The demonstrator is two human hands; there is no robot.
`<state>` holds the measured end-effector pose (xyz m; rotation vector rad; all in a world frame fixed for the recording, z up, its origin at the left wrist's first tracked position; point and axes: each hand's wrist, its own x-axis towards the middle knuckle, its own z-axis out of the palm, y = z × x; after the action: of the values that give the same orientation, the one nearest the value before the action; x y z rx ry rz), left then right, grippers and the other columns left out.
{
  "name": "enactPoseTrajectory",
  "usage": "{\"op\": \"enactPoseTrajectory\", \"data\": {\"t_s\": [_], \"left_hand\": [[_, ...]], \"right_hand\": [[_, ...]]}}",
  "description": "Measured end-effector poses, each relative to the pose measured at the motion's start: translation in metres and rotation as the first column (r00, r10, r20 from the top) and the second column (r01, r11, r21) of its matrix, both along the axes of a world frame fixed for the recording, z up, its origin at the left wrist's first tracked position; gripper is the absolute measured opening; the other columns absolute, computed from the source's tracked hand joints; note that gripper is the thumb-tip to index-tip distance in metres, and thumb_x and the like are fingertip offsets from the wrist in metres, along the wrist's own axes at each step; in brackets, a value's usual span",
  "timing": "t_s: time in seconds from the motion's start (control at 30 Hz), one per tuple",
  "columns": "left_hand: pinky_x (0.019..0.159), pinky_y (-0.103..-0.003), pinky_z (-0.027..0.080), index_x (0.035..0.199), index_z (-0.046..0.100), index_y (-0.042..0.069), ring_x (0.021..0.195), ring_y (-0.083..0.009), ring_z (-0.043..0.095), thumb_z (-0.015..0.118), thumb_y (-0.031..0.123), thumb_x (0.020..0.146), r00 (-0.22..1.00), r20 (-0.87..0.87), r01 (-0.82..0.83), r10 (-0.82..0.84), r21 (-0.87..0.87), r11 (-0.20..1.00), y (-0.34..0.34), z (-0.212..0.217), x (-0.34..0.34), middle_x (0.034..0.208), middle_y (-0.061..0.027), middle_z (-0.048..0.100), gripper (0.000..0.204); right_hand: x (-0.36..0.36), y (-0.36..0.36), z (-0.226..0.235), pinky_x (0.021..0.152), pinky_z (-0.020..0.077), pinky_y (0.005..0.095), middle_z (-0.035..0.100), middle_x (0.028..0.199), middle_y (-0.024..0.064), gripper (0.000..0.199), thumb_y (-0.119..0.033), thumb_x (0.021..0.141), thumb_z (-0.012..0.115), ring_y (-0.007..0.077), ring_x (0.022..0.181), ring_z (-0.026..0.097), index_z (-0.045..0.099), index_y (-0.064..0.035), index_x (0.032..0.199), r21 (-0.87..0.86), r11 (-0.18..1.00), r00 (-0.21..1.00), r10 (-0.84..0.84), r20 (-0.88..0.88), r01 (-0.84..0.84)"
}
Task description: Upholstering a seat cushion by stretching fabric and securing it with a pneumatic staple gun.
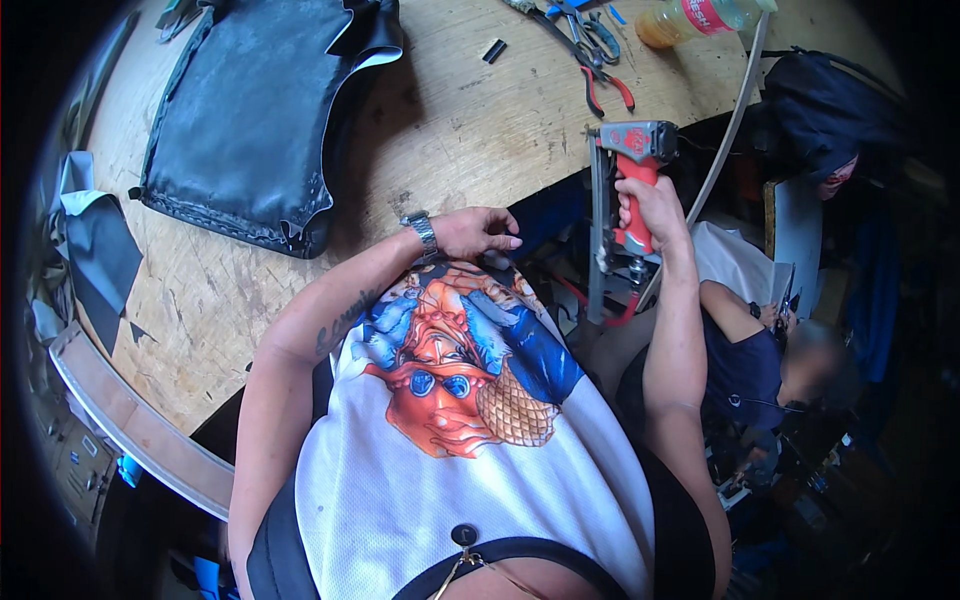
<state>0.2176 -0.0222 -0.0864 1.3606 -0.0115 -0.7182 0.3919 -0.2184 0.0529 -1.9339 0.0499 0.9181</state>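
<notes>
My right hand (652,205) is closed around the red grip of a grey and red pneumatic staple gun (625,190), held upright just off the edge of the wooden workbench (450,130). A pale air hose (735,110) runs from the gun's base up past the bench. My left hand (478,232), with a metal watch at the wrist, rests against the bench edge near my shirt, fingers curled and holding nothing I can see. A black leather seat cover (250,110) lies on the bench at the far left.
Red-handled pliers (605,85), scissors (595,35) and a plastic bottle of orange drink (695,18) lie at the bench's far side. Grey fabric scraps (95,245) sit at the left. Another person (770,360) sits low at the right, beside a dark bag (825,105).
</notes>
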Motion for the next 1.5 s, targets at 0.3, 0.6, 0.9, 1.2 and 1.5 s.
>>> {"op": "enactPoseTrajectory", "data": {"t_s": [0.3, 0.6, 0.9, 1.2, 1.5], "left_hand": [[0.075, -0.029, 0.048, 0.107, 0.055, 0.002, 0.085, -0.0132, 0.058, 0.064, 0.038, 0.089, 1.000, 0.028, 0.012, -0.014, 0.088, 0.996, -0.002, 0.005, 0.002, 0.091, -0.0058, 0.064, 0.041], [0.079, -0.025, 0.046, 0.107, 0.056, 0.004, 0.085, -0.0087, 0.054, 0.060, 0.028, 0.092, 0.997, 0.012, -0.082, 0.082, -0.005, 0.997, 0.005, -0.005, 0.005, 0.091, -0.0003, 0.060, 0.028], [0.078, -0.024, 0.044, 0.111, 0.055, 0.006, 0.085, -0.0069, 0.052, 0.060, 0.029, 0.092, 0.996, -0.041, -0.086, 0.084, -0.042, 0.995, 0.012, -0.002, 0.008, 0.092, 0.0018, 0.059, 0.031], [0.071, -0.034, 0.050, 0.094, 0.065, 0.005, 0.075, -0.0206, 0.063, 0.065, 0.037, 0.085, 0.875, 0.366, -0.471, 0.317, 0.492, 0.732, 0.038, 0.022, 0.047, 0.080, -0.0090, 0.066, 0.033], [0.086, -0.044, 0.048, 0.109, 0.062, 0.005, 0.099, -0.0367, 0.060, 0.059, 0.038, 0.085, 0.851, 0.497, -0.517, 0.170, 0.850, 0.104, 0.140, -0.009, 0.176, 0.111, -0.0214, 0.059, 0.041]], "right_hand": [[0.001, 0.017, -0.070, 0.075, 0.0518, 0.0373, 0.067, 0.082, 0.0227, 0.030, -0.019, 0.072, 0.064, 0.0312, 0.080, 0.068, 0.064, 0.0048, 0.091, -0.352, 0.935, 0.904, 0.181, 0.387, -0.036], [-0.054, -0.061, -0.018, 0.043, 0.0439, 0.0267, 0.052, 0.059, 0.0029, 0.008, -0.008, 0.080, 0.058, 0.0116, 0.043, 0.050, 0.055, -0.0010, 0.079, 0.073, 0.962, 0.964, -0.257, -0.065, 0.262], [-0.079, -0.082, -0.043, 0.044, 0.0446, 0.0258, 0.053, 0.058, 0.0023, 0.007, -0.007, 0.081, 0.059, 0.0112, 0.044, 0.051, 0.055, -0.0010, 0.078, -0.037, 0.944, 0.943, -0.330, -0.045, 0.329], [-0.088, -0.076, -0.052, 0.046, 0.0450, 0.0256, 0.054, 0.059, 0.0028, 0.006, -0.007, 0.081, 0.061, 0.0111, 0.047, 0.053, 0.058, -0.0007, 0.082, 0.035, 0.950, 0.950, -0.311, 0.011, 0.310], [-0.082, -0.072, -0.001, 0.061, 0.0466, 0.0342, 0.050, 0.065, 0.0054, 0.053, -0.024, 0.084, 0.056, 0.0165, 0.056, 0.052, 0.041, 0.0057, 0.125, 0.810, 0.587, 0.993, -0.096, 0.065, 0.003]]}}
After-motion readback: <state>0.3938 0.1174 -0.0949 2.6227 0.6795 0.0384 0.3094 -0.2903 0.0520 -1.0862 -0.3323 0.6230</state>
